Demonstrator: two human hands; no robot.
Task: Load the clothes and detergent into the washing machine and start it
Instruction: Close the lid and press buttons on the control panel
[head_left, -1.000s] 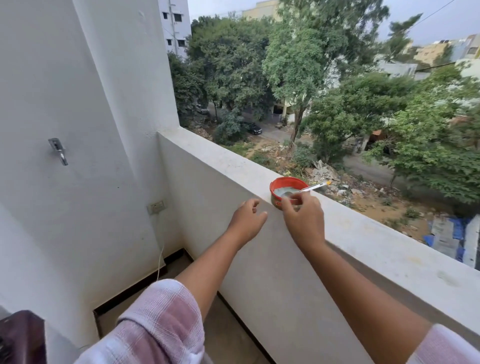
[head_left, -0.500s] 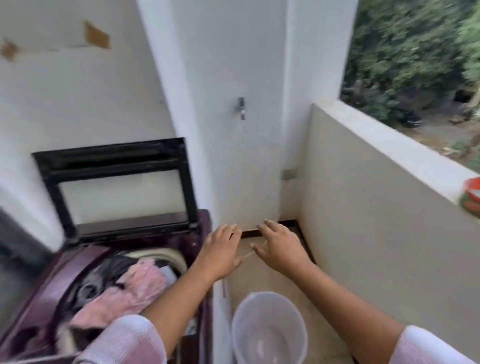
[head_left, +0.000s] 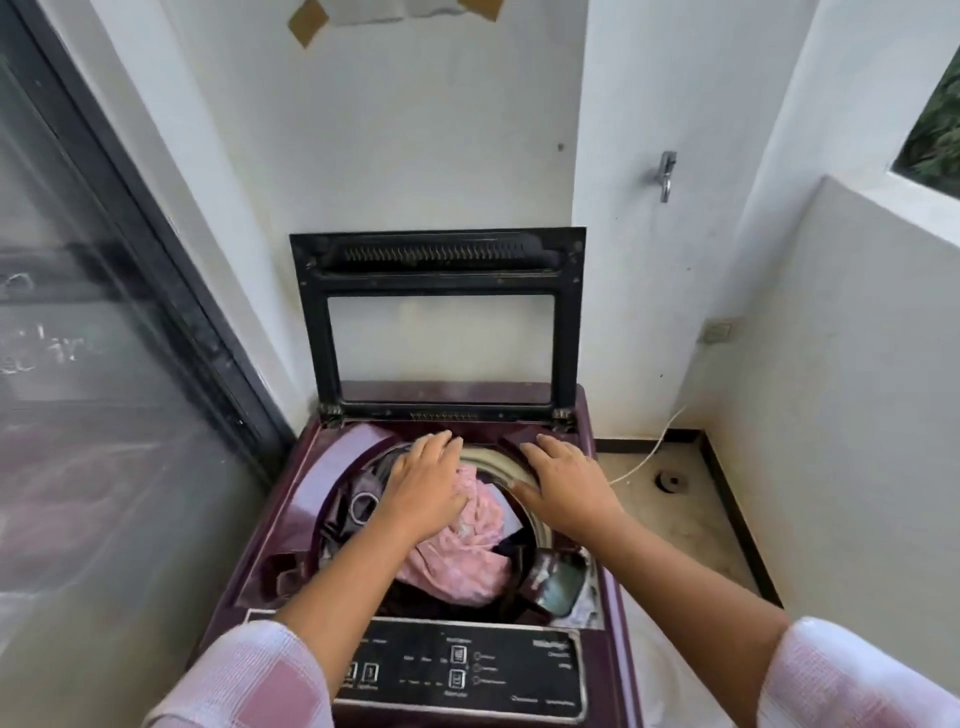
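A maroon top-loading washing machine (head_left: 311, 467) stands in front of me with its black-framed lid (head_left: 439, 260) raised against the wall. The drum holds a pink garment (head_left: 462, 561) lying on dark clothes (head_left: 358, 499). My left hand (head_left: 426, 483) hovers palm down over the drum, fingers stretched out, nothing in it. My right hand (head_left: 566, 483) lies palm down over the drum's right rim; its underside is hidden. The black control panel (head_left: 467, 670) sits at the near edge, and a small open compartment (head_left: 558, 582) is at the front right of the opening.
A dark-framed glass door (head_left: 104, 364) runs along the left. The white parapet wall (head_left: 857, 364) closes the right side. A wall tap (head_left: 666, 174), a socket (head_left: 719, 332), a white cable (head_left: 654, 452) and a floor drain (head_left: 670, 480) are to the right of the machine.
My view swung left from the parapet and its red bowl to the washing machine. Both hands moved from the ledge to above the open drum.
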